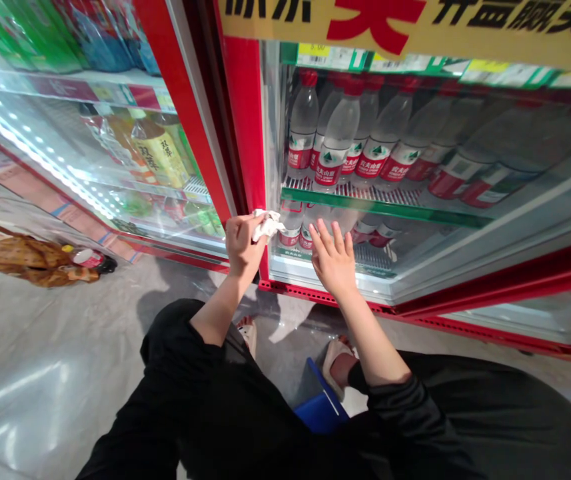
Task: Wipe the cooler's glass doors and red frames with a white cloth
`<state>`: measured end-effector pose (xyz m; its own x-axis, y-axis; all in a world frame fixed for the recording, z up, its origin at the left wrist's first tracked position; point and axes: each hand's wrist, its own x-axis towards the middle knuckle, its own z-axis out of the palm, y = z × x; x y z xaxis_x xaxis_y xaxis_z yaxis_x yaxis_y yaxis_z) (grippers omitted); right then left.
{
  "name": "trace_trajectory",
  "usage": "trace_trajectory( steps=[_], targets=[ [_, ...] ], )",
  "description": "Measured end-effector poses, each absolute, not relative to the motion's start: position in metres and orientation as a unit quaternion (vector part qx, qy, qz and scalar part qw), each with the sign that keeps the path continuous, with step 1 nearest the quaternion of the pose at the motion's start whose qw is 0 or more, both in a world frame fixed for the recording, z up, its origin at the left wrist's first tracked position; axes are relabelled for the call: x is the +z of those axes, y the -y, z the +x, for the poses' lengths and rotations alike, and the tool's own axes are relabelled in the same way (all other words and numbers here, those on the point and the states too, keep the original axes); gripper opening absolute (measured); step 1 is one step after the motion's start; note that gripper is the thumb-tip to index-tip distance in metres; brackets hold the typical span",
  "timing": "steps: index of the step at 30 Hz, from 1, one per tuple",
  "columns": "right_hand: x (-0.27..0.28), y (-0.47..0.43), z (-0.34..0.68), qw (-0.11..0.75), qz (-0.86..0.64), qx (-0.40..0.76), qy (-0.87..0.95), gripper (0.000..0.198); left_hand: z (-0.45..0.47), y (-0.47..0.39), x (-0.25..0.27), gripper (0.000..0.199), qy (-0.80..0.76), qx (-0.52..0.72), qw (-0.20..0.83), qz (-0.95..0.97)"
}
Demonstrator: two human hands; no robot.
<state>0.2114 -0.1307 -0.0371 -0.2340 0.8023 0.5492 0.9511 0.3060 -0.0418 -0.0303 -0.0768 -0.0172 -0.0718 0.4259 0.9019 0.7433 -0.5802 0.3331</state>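
Note:
My left hand (242, 245) is closed around a crumpled white tissue (268, 225), at the red door frame (251, 133) of a drinks fridge. To its right, my right hand (334, 259) has its fingers spread and stretched out in front of the glass door, low down; whether the palm touches the glass I cannot tell. Behind the glass, water bottles (329, 143) with red caps and red-and-white labels stand on a shelf (390, 204) with a green front edge. More bottles on the lower shelf are partly hidden by my hands.
A second fridge (198, 120) with bottled drinks stands at the left. On the grey floor lie a brown bag (28, 259) and a dark-capped bottle (90, 259). A blue object (321, 403) sits between my feet. A yellow banner (285, 30) crosses the top.

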Motion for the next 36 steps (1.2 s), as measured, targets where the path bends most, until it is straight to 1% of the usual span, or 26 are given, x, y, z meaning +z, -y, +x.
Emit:
trace_trajectory(
  steps=[4, 8, 11, 13, 16, 18, 21, 25, 29, 33, 36],
  targets=[
    [-0.051, 0.124, 0.218, 0.234, -0.567, -0.162, 0.773, 0.059, -0.027, 0.071, -0.012, 0.020, 0.413, -0.516, 0.086, -0.745],
    [-0.055, 0.121, 0.223, 0.233, -0.562, -0.150, 0.779, 0.061, -0.031, 0.057, -0.007, 0.018, 0.429, -0.567, 0.106, -0.695],
    [-0.059, 0.120, 0.224, 0.239, -0.560, -0.141, 0.781, 0.063, -0.029, 0.062, -0.022, 0.016, 0.467, -0.594, 0.108, -0.646],
    [-0.062, 0.119, 0.223, 0.243, -0.561, -0.142, 0.778, 0.061, -0.026, 0.069, -0.035, 0.016, 0.478, -0.572, 0.092, -0.660],
    [-0.067, 0.119, 0.219, 0.243, -0.567, -0.142, 0.774, 0.059, -0.024, 0.074, -0.045, 0.015, 0.444, -0.518, 0.076, -0.727],
    [-0.069, 0.123, 0.218, 0.235, -0.570, -0.133, 0.776, 0.061, -0.028, 0.071, -0.040, 0.015, 0.425, -0.505, 0.075, -0.747],
    [-0.068, 0.130, 0.222, 0.209, -0.563, -0.117, 0.791, 0.065, -0.041, 0.062, -0.024, 0.017, 0.443, -0.522, 0.073, -0.725],
    [-0.051, 0.139, 0.245, 0.175, -0.526, -0.125, 0.822, 0.064, -0.055, 0.060, -0.016, 0.020, 0.462, -0.543, 0.096, -0.694],
    [-0.019, 0.137, 0.285, 0.182, -0.470, -0.192, 0.842, 0.062, -0.046, 0.069, -0.023, 0.022, 0.428, -0.493, 0.115, -0.749],
    [0.009, 0.129, 0.316, 0.182, -0.374, -0.226, 0.881, 0.076, -0.029, 0.073, -0.008, 0.028, 0.334, -0.434, 0.087, -0.832],
    [0.016, 0.126, 0.318, 0.179, -0.349, -0.238, 0.889, 0.084, -0.026, 0.073, 0.008, 0.038, 0.338, -0.468, 0.097, -0.811]
  ],
)
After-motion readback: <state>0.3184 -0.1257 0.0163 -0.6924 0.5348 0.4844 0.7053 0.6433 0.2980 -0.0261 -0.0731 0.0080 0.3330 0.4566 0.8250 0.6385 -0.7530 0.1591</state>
